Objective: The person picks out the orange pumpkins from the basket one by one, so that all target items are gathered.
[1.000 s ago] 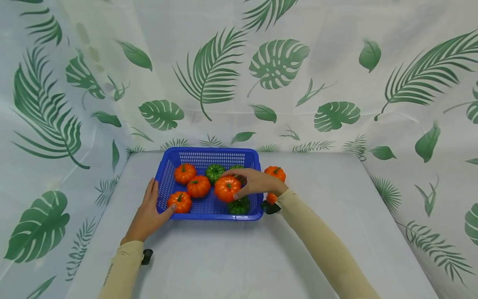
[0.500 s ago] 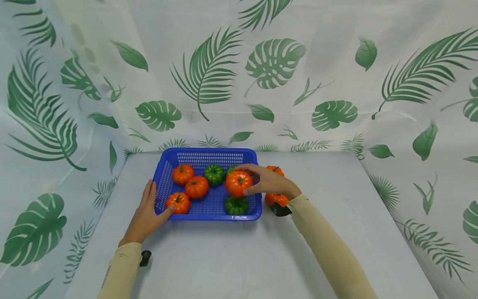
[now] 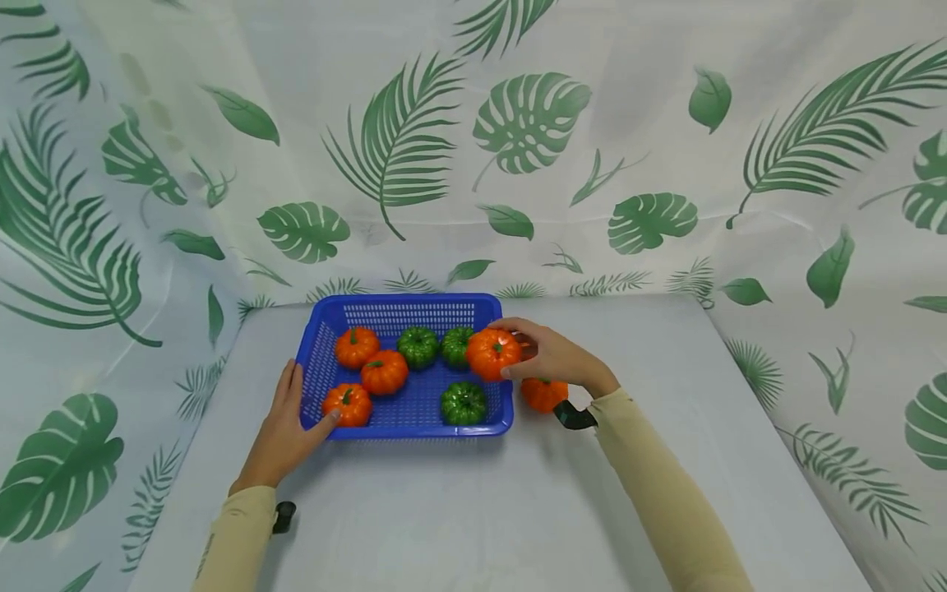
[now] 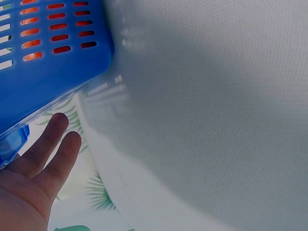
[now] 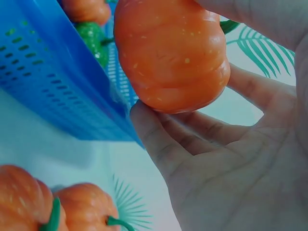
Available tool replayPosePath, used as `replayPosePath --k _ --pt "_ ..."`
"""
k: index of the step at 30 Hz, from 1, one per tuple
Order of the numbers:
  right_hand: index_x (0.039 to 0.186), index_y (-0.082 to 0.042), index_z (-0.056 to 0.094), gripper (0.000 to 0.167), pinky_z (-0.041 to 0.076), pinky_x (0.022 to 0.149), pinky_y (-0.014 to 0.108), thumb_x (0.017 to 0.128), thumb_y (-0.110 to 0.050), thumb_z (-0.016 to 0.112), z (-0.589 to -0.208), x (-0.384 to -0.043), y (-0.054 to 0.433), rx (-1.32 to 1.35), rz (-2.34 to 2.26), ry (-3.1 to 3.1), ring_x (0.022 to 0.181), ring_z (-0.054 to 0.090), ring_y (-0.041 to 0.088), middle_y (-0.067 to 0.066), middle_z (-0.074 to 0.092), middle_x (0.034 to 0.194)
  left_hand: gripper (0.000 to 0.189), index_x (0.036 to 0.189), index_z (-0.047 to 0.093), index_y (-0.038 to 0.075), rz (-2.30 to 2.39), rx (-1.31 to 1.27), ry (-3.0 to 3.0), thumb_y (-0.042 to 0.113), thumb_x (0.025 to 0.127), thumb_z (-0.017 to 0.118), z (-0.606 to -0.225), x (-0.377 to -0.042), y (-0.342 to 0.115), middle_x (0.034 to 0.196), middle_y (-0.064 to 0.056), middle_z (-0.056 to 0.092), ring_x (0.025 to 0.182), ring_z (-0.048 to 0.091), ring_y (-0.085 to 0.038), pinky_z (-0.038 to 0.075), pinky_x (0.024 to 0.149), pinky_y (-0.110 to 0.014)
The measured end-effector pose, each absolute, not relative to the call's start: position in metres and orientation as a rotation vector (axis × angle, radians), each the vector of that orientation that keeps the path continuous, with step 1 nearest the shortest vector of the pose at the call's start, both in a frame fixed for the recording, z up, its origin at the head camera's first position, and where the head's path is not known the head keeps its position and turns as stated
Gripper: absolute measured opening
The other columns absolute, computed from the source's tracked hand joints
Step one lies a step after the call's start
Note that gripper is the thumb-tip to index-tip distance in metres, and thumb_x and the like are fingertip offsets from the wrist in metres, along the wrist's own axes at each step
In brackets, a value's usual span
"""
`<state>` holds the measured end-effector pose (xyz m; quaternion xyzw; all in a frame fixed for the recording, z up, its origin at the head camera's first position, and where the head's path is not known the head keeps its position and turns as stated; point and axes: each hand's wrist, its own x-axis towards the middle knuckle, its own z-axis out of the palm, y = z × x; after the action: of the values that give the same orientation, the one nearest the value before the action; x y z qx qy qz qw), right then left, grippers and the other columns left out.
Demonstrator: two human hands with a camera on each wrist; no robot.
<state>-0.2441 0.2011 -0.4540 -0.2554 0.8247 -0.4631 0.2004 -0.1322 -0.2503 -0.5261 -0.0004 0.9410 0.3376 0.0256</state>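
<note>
My right hand (image 3: 553, 355) holds an orange toy pumpkin (image 3: 493, 354) between thumb and fingers, over the right rim of the blue plastic basket (image 3: 414, 430). In the right wrist view, the fingers lie around the pumpkin (image 5: 171, 57), its green stem pointing away. My left hand (image 3: 284, 436) rests at the basket's front left corner, thumb over the front rim and fingers along the left side. Two of its fingers (image 4: 60, 154) look straight in the left wrist view. Inside the basket lie 3 orange pumpkins (image 3: 384, 372) on the left and 3 green ones (image 3: 464, 404) towards the right.
Beside the basket's right wall, an orange pumpkin (image 3: 545, 395) sits on the white table (image 3: 444, 518); the right wrist view shows two orange pumpkins (image 5: 86, 207) there. Leaf-printed cloth (image 3: 414, 255) hangs behind the table and at both sides.
My right hand has carried the orange pumpkin rightwards, from over the basket's inside to its right rim, uncovering the front green pumpkin. My left hand stays at the basket's corner.
</note>
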Motion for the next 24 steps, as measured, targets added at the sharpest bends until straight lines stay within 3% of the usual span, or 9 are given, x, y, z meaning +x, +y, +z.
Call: replayPosePath --k 8,15,24 --pt "0.158 -0.018 0.050 0.073 0.050 0.110 0.057 0.093 -0.029 0.081 -0.453 -0.247 0.221 -0.681 -1.383 2.294 0.134 0.054 0.035 0.012 0.056 0.149 0.112 0.171 -0.007 0.007 1.041 -0.001 2.919 0.055 0.101 0.066 -0.529 -0.132 -0.251 0.179 -0.012 -0.012 0.158 0.015 -0.054 0.023 0.119 -0.073" --pt "0.160 -0.010 0.046 0.074 0.046 0.115 0.058 0.096 -0.025 0.077 -0.458 -0.248 0.241 -0.667 -1.401 2.332 0.139 0.051 0.038 0.015 0.052 0.154 0.112 0.171 -0.007 0.007 1.035 -0.007 2.914 0.055 0.101 0.066 -0.529 -0.134 -0.251 0.179 -0.011 -0.014 0.158 0.015 -0.053 0.024 0.119 -0.072" --pt "0.162 -0.013 0.045 0.075 0.042 0.118 0.060 0.096 -0.023 0.078 -0.468 -0.250 0.266 -0.551 -1.432 2.377 0.142 0.049 0.039 0.013 0.048 0.160 0.112 0.171 -0.007 0.008 1.047 -0.013 2.907 0.053 0.101 0.067 -0.527 -0.133 -0.250 0.179 -0.010 -0.014 0.158 0.014 -0.053 0.023 0.119 -0.072"
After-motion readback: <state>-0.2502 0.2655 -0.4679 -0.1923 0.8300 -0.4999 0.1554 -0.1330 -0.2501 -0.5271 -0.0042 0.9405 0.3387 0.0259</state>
